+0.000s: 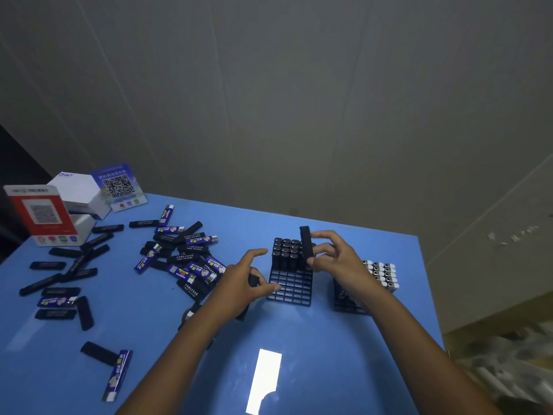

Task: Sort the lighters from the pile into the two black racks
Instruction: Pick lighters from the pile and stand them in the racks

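A black rack [289, 287] stands mid-table with several black lighters [284, 253] upright in its far rows. My right hand [335, 262] pinches one black lighter [305, 242] upright over the rack's far right corner. My left hand [242, 283] grips another black lighter [254, 280] just left of the rack, a fingertip touching its near edge. A second rack [347, 307] at the right holds several lighters [381, 272] with white and metal tops, partly hidden by my right forearm. A pile of black and blue lighters [179, 256] lies to the left.
Loose black lighters [71, 265] are scattered across the left of the blue table [299, 339]. A black and a blue lighter [116, 372] lie near the front. White boxes [80, 193] and two QR-code signs [42, 214] stand at the far left corner. The table's right edge is close to the second rack.
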### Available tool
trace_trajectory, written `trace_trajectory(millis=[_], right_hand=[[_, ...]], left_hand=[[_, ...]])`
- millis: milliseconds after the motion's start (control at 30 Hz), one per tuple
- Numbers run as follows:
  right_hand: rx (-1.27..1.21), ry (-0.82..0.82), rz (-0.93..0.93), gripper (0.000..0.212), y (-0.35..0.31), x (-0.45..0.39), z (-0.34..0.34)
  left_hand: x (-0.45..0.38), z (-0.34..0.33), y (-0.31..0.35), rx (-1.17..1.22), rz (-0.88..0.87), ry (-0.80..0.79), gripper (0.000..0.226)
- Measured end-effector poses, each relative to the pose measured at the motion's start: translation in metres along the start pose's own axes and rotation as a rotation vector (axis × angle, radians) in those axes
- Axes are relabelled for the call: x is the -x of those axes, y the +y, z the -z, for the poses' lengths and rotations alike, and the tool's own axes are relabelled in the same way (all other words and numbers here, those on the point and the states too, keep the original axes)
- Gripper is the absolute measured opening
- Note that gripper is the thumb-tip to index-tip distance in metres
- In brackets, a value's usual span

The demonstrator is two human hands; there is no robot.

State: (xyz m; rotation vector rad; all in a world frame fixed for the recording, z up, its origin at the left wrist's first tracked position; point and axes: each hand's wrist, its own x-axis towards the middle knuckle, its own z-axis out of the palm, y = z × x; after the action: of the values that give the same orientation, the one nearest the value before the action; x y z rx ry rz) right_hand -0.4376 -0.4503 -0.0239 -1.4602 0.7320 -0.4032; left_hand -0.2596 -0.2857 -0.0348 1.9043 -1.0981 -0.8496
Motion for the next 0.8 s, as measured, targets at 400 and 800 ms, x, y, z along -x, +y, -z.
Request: trace_trajectory(millis=[400, 800], right_hand=[[0.373, 0.121, 0.140, 0.024, -0.001, -0.003, -0.004], [0.643, 0.047, 0.156, 0.017, 0.011, -0.013, -0.001]], left_hand=[[-0.002, -0.003, -0.004, 0.020, -0.008, -0.022, 0.074], [-0.005, -0.004, -0.005, 0.020, 0.005, -0.031, 0.073]])
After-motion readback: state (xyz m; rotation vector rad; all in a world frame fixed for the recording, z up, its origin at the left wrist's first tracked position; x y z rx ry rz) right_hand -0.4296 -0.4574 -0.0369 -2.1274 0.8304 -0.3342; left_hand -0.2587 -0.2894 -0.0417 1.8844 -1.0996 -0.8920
